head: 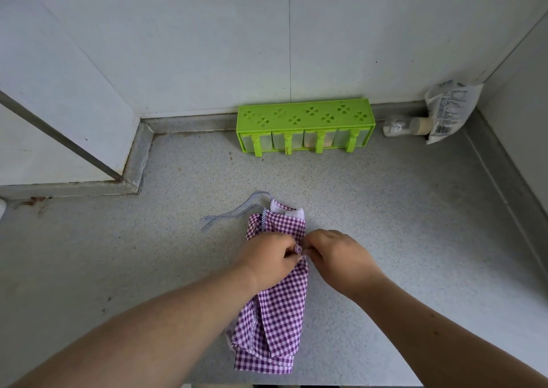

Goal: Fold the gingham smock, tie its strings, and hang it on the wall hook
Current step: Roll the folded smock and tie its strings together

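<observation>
On the tabletop: speckled grey tabletop (385, 224), walls at 12 and 3 o'clock.
Smock: gingham smock (281, 307) folded into a narrow strip, lying mid-tabletop, pointing 12 to 6.
Strings: loose string (228, 214) trailing toward 10 o'clock.
Left grip: left hand (271, 258) pinching a string at the smock's middle.
Right grip: right hand (341, 257) pinching there too, fingertips meeting.
Edges: green spice rack (305, 123) against the 12 o'clock wall; white packet (447, 111) in the 2 o'clock corner.
Open room: bare surface at 9 and 3.

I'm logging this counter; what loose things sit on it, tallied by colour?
Purple gingham: 1, the smock
Green: 1, the seasoning rack
White or clear: 2, the small bottle and the printed bag
Total: 4
</observation>
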`<control>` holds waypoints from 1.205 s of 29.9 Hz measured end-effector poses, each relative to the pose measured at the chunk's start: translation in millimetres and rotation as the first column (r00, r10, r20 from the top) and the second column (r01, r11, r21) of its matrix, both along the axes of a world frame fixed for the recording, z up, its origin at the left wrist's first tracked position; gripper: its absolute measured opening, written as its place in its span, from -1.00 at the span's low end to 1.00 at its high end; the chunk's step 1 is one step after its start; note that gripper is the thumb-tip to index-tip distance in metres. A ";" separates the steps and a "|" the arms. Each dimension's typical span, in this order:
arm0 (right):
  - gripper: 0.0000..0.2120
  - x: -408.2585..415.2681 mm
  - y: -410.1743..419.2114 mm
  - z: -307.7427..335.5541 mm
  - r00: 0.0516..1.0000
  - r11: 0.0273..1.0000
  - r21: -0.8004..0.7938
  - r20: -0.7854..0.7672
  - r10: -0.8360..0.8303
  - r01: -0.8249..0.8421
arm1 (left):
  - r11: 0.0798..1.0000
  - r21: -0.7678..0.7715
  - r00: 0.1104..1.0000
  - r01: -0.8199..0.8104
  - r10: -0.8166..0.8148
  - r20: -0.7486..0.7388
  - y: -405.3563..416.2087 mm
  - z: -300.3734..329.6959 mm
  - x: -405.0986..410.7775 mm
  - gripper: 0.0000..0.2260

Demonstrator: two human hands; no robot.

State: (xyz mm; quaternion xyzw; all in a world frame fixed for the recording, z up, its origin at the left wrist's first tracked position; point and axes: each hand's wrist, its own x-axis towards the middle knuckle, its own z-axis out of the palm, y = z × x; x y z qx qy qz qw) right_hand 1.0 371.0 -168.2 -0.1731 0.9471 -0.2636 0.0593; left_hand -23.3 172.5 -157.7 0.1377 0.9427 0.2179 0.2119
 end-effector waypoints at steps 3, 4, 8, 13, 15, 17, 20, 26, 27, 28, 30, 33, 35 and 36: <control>-0.91 -2.5 -8.9 0.2 0.999 0.999 -0.006 0.011 -0.037 0.037 | 1.000 0.003 1.000 -0.005 0.005 0.014 0.4 2.7 -1.1 -0.76; -0.90 -4.5 -12.3 -0.5 0.996 0.997 0.001 0.046 -0.074 0.074 | 1.000 0.007 1.000 -0.011 0.011 0.015 -0.1 2.5 -1.9 -0.76; -0.85 -15.4 -24.2 -7.9 0.940 0.983 0.024 0.290 -0.181 0.182 | 1.000 -0.009 1.000 -0.004 0.004 0.016 -4.7 -2.9 -3.2 -0.70; -0.82 -14.5 -33.1 -14.8 0.886 0.947 -0.010 0.356 -0.298 0.322 | 0.999 -0.038 0.998 -0.007 0.009 0.058 -6.3 -4.1 -6.4 -0.79; -0.86 -10.9 -34.0 -13.8 0.872 0.927 -0.045 0.359 -0.333 0.373 | 0.999 -0.033 0.998 -0.006 0.008 0.068 -6.3 -3.0 -8.6 -0.76; -0.95 -4.5 -34.8 -13.1 0.880 0.929 -0.076 0.357 -0.314 0.362 | 1.000 -0.019 0.998 -0.013 0.014 0.068 -6.5 -2.4 -11.0 -0.73; -0.87 5.6 -34.7 -14.5 0.891 0.917 -0.214 0.387 -0.236 0.336 | 1.000 -0.017 0.998 -0.018 0.019 0.063 -7.7 -1.7 -14.4 -0.73; -0.97 1.4 -36.0 -12.4 0.871 0.929 -0.251 0.475 -0.129 0.274 | 0.999 0.011 0.994 -0.036 0.035 0.099 -11.1 -3.0 -18.5 -0.77; -0.96 -1.5 -37.4 -11.0 0.853 0.932 -0.237 0.507 -0.121 0.273 | 0.999 0.026 0.992 -0.041 0.038 0.122 -11.9 -1.9 -19.7 -0.77; -0.92 -4.6 -38.8 -8.5 0.831 0.934 -0.227 0.545 -0.114 0.277 | 0.998 0.043 0.987 -0.053 0.046 0.152 -12.8 -1.1 -20.8 -0.78; -0.84 -11.4 -41.9 -5.6 0.797 0.942 -0.198 0.594 -0.106 0.273 | 0.992 0.075 0.971 -0.103 0.083 0.225 -14.9 0.3 -22.1 -0.79; -0.73 -18.1 -44.2 -6.1 0.765 0.934 -0.194 0.634 -0.113 0.299 | 0.983 0.082 0.944 -0.165 0.134 0.302 -17.0 -1.0 -22.7 -0.77; -0.78 -16.3 -45.5 -6.0 0.734 0.908 -0.187 0.659 -0.167 0.375 | 0.979 0.068 0.935 -0.190 0.159 0.317 -17.0 -1.7 -24.8 -0.75; -0.80 -14.1 -45.9 -6.7 0.731 0.898 -0.179 0.653 -0.197 0.402 | 0.979 0.060 0.933 -0.196 0.167 0.319 -16.9 -1.8 -26.1 -0.74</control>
